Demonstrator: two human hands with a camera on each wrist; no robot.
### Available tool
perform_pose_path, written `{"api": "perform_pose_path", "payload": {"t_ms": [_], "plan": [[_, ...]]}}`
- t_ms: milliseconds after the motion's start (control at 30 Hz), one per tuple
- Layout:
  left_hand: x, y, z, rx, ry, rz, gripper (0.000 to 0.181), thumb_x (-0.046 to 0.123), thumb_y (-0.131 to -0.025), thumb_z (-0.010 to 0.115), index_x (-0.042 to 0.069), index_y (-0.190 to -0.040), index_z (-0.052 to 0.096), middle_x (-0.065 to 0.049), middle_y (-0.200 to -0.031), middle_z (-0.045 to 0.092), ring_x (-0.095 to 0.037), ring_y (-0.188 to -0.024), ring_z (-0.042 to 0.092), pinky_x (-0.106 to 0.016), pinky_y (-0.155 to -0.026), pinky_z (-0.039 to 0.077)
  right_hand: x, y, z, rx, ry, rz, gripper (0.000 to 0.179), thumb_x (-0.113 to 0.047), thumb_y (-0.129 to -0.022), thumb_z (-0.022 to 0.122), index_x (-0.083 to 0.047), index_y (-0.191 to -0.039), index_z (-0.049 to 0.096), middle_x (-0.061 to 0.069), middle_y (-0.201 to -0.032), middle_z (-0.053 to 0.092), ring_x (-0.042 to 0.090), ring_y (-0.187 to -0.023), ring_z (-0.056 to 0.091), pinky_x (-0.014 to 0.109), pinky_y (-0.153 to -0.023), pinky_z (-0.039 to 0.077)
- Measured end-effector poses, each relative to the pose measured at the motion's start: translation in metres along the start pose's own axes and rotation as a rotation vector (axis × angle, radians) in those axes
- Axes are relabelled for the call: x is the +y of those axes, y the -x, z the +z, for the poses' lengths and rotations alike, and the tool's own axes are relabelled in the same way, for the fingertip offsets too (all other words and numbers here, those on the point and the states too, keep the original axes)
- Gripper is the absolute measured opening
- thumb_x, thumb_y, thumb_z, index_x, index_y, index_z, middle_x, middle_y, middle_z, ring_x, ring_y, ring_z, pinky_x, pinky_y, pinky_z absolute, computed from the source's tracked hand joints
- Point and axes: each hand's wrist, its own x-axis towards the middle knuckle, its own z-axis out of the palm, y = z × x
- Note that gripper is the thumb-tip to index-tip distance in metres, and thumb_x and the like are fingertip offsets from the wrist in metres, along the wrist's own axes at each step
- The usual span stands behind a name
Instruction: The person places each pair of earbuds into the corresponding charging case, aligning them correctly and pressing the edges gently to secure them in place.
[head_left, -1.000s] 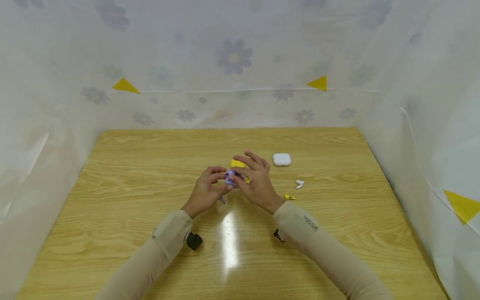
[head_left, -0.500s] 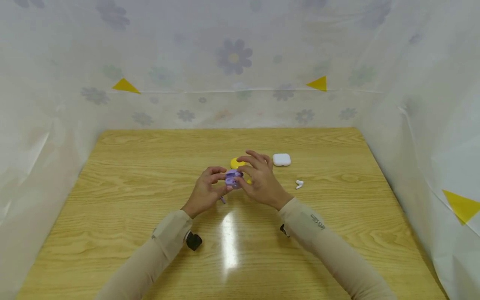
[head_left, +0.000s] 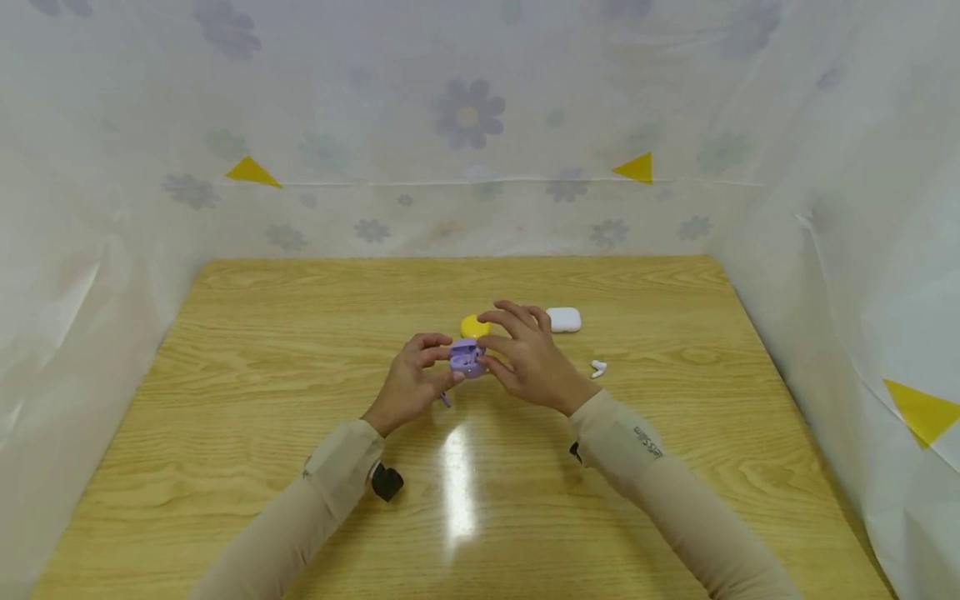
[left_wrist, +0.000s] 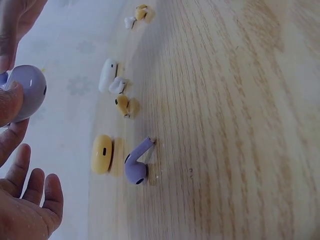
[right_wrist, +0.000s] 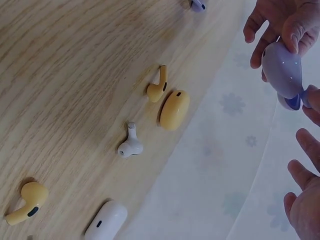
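Over the middle of the table, my left hand [head_left: 411, 383] grips a purple earbud case [head_left: 467, 364] between thumb and fingers. Its lid is up, and the inside faces me in the head view. My right hand [head_left: 534, 360] reaches in from the right and pinches a small purple earbud [right_wrist: 305, 98] at the case's edge, mostly hidden by the fingertips. The other fingers of that hand are spread out. Another purple earbud [left_wrist: 137, 167] lies on the table below the left hand. Just behind the held case sits a yellow earbud case [head_left: 475, 326].
A white earbud case [head_left: 565, 319] lies behind the right hand, with a white earbud [head_left: 598, 368] nearer to me. Yellow earbuds [right_wrist: 157, 90] are spread on the wooden table [head_left: 262, 375]. White flowered sheeting [head_left: 468, 208] encloses the back and sides.
My right hand has drawn a little to the right, uncovering the open inside of the purple case. The right sleeve now covers the yellow earbud. The left hand has stayed in place.
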Motion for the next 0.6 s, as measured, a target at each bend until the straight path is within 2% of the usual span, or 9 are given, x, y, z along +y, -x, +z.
{"api": "perform_pose_path", "payload": {"t_ms": [200,367,600], "plan": [[-0.0009,0.0007,0.0000,0.006,0.005,0.005,0.028,0.014,-0.084,0.073,-0.001,-0.107,0.069,-0.012,-0.130,0.053,-0.031,-0.125,0.048,-0.053,-0.100,0.045,-0.0021,0.0017,0.0012,-0.001,-0.019,0.009,0.019,-0.021,-0.083,0.074,-0.010,-0.099,0.071,0.011,-0.126,0.061,0.036,-0.128,0.049,0.057,-0.102,0.032],[-0.0008,0.0008,0.0001,0.004,0.007,0.011,0.027,0.014,-0.084,0.072,-0.001,-0.107,0.069,-0.013,-0.131,0.052,-0.032,-0.125,0.048,-0.054,-0.100,0.045,-0.0043,0.0011,0.0033,0.021,-0.047,0.030,0.016,-0.020,-0.084,0.072,-0.009,-0.096,0.073,0.011,-0.124,0.063,0.035,-0.127,0.050,0.056,-0.101,0.032],[0.0007,0.0003,0.0000,0.012,0.009,0.021,0.027,0.012,-0.085,0.072,-0.002,-0.108,0.069,-0.014,-0.131,0.052,-0.032,-0.126,0.047,-0.054,-0.100,0.045,-0.0070,0.0009,0.0024,0.008,-0.096,0.048,0.013,-0.016,-0.085,0.072,-0.009,-0.096,0.073,0.011,-0.125,0.063,0.035,-0.129,0.048,0.056,-0.102,0.032]]}}
